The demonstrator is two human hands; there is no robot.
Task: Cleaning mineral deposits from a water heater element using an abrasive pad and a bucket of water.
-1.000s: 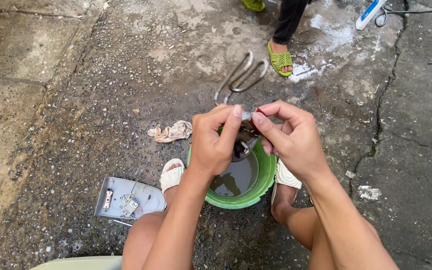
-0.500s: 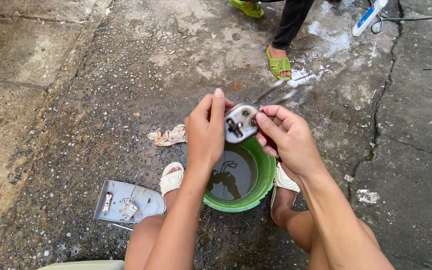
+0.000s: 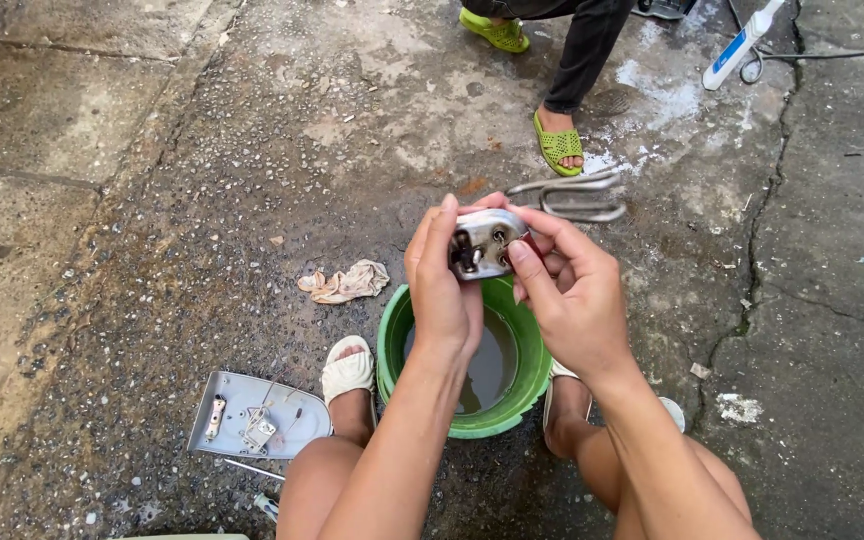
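Nearest the camera, a grey metal cover plate (image 3: pixel 257 415) with small fittings is seen lying on the wet concrete floor (image 3: pixel 152 200) beside the left sandalled foot, and a green bucket (image 3: pixel 527 385) of murky water is set between the feet. Just above the bucket, a heating element (image 3: pixel 487 240) is held: its round metal flange is pinched by the left hand (image 3: pixel 442 285), thumb and fingers closed on its near edge, while the right hand (image 3: pixel 567 290) is closed on the opposite edge, the thumb pressed beside the terminals. The bent tube loop (image 3: pixel 577 195) is pointed away from the body. The flange would best be kept steady over the bucket and gripped by its rim, so the terminals are not strained. A crumpled rag (image 3: pixel 347 282) lies farther left. Beyond, another person's leg and green sandal (image 3: pixel 557 145) are cut off by the top edge. The flange's far face is hidden.
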